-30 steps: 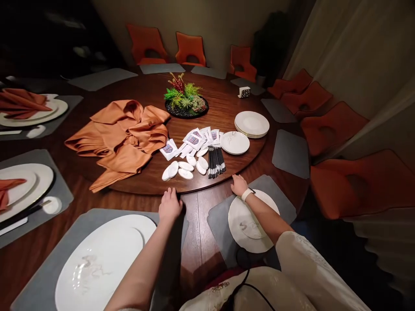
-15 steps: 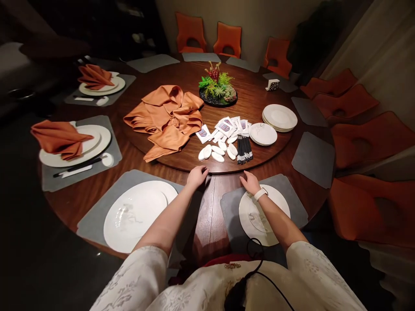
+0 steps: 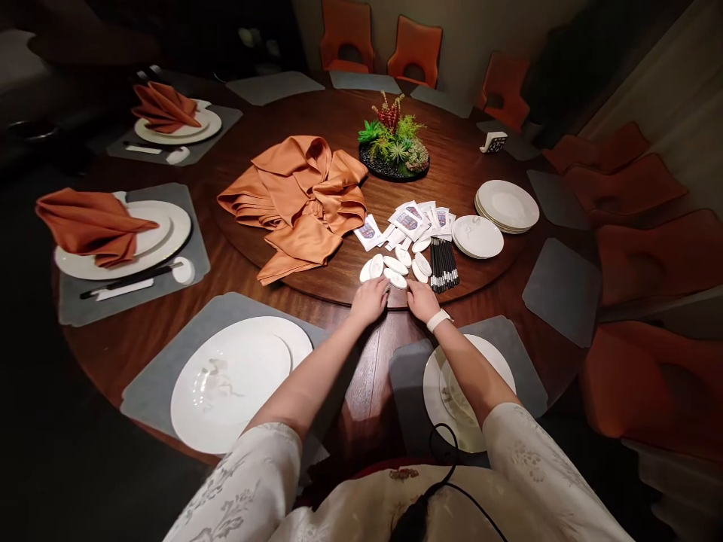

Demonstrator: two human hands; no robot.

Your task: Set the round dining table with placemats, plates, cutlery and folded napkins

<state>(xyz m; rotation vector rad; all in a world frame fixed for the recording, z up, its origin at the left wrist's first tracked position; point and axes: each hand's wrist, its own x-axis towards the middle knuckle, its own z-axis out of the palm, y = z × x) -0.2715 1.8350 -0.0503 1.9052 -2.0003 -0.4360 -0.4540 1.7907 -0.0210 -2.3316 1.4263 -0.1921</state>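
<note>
My left hand (image 3: 370,299) and my right hand (image 3: 422,301) reach to the front edge of the dark wooden turntable (image 3: 316,297). Several small white oval chopstick rests (image 3: 397,266) lie in a loose cluster right at my fingertips. The fingers of both hands are slightly bent and apart, with nothing seen in them; whether they touch the nearest rests I cannot tell. Just right of the cluster lies a row of black chopsticks (image 3: 444,263) with silvery ends. Behind the rests are printed white packets (image 3: 410,220).
Orange napkins (image 3: 299,199) lie heaped on the turntable, left of a plant centrepiece (image 3: 395,147). Two plate stacks (image 3: 507,203) stand at right. A white plate (image 3: 226,384) on a grey placemat (image 3: 150,391) is below my left forearm; another plate (image 3: 491,361) lies under my right. Orange chairs (image 3: 655,248) surround the table.
Both hands have moved forward and closer together, from the turntable's edge to the chopstick rests. The whole view has shifted slightly. The laid-out things keep their arrangement.
</note>
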